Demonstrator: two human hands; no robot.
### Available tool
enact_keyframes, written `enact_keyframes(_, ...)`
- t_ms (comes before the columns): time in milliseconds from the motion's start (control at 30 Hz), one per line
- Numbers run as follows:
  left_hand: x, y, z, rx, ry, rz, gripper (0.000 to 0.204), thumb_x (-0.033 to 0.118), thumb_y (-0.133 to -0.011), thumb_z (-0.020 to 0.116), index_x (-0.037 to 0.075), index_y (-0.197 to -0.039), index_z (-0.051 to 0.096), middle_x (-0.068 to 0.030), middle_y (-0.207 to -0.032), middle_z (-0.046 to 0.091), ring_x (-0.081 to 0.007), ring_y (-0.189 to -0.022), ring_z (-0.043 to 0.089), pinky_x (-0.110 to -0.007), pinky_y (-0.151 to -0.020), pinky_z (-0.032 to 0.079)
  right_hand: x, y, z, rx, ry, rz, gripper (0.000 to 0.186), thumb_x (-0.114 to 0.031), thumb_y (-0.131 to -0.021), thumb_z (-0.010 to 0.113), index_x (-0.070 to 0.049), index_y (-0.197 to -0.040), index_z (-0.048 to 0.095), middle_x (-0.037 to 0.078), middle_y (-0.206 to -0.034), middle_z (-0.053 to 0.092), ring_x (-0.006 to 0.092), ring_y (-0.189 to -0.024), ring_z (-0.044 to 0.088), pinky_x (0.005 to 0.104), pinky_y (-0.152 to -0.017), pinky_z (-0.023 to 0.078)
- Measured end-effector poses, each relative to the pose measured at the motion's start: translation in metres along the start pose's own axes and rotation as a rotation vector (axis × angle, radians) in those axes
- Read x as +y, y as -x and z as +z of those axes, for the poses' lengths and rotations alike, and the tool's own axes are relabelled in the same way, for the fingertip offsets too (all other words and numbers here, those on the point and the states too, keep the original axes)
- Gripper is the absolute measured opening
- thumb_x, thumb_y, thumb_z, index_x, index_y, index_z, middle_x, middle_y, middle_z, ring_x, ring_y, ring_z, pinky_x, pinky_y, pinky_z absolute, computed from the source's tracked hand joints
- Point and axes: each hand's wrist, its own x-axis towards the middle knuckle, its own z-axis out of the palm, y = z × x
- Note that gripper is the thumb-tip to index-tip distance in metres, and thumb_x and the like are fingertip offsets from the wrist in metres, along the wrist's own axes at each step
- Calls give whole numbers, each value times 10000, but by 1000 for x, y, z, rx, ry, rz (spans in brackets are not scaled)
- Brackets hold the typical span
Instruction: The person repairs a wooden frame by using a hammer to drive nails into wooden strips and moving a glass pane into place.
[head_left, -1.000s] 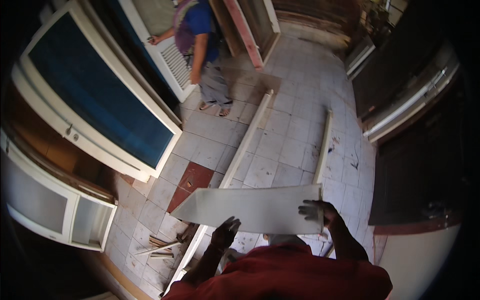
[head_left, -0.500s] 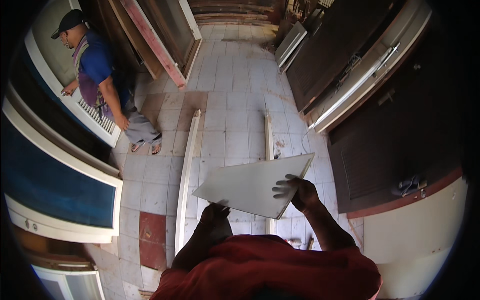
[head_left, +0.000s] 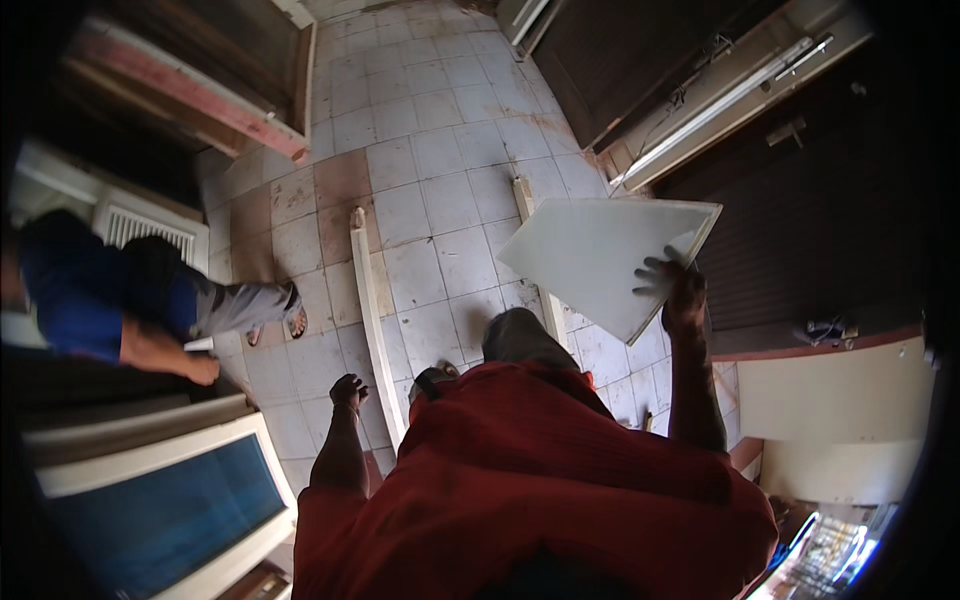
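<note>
A frosted pane (head_left: 590, 250), apparently glass, tilts out to the right in front of me. My right hand (head_left: 685, 300) grips it by its right edge, with the fingers showing dimly through the sheet. Out to my left, over the tiles, hangs my left hand (head_left: 348, 391), its fingers curled in and nothing in them. A long pale wooden bar (head_left: 372, 310) lies on the floor just right of that hand. Another pale bar (head_left: 524, 200) is partly hidden by the pane. My knee shows under the red shirt.
To the left a person in a blue shirt (head_left: 90, 290) stands among white framed panels. A blue-panelled white door (head_left: 180, 500) is at lower left. Dark doors (head_left: 790, 240) line the right side. A pink-edged frame (head_left: 190, 85) leans at far left. Tiles (head_left: 420, 200) cover the floor.
The pane has swung to the right, held by my right hand alone. My left hand has left the pane's lower edge and moved left. The other person has come nearer and leans down.
</note>
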Motion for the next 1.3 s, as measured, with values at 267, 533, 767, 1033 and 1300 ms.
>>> enact_keyframes(267,158,-110,134,49,19,63,187,213,-883,592,130,-1051,609,-86,-892,625,-249,-617,612,-361,-484,482,34,-191,-9,283,-1,70,488,-271,-946,538,90,-1263,457,234,-942,629,328,-723,681,429,-527,588)
enact_keyframes(533,288,-109,299,-72,84,76,330,181,-881,627,107,-1199,576,-82,-922,650,-236,-679,649,-360,-593,535,60,-440,3,417,90,392,399,-92,-866,535,78,-1220,470,224,-921,618,365,-719,667,453,-525,581)
enact_keyframes(767,345,-163,373,44,-85,-91,241,178,-888,605,80,-1108,601,-75,-879,635,-218,-624,624,-349,-532,525,56,-643,34,396,218,436,402,-80,-851,553,89,-1212,498,192,-903,643,315,-706,677,405,-512,583)
enact_keyframes(1033,528,-360,465,-83,-120,-187,205,190,-930,464,111,-1016,632,-55,-723,575,-213,-568,587,-384,-500,500,74,-874,87,314,553,392,324,-45,-786,616,87,-1083,619,145,-812,666,230,-640,661,347,-522,552)
enact_keyframes(1300,950,-427,771,-249,-179,380,377,209,-916,595,54,-1258,560,-78,-1041,654,-215,-856,656,-319,-728,526,90,-1074,114,233,1021,346,270,-134,-746,654,52,-937,699,114,-749,685,183,-680,626,359,-656,495)
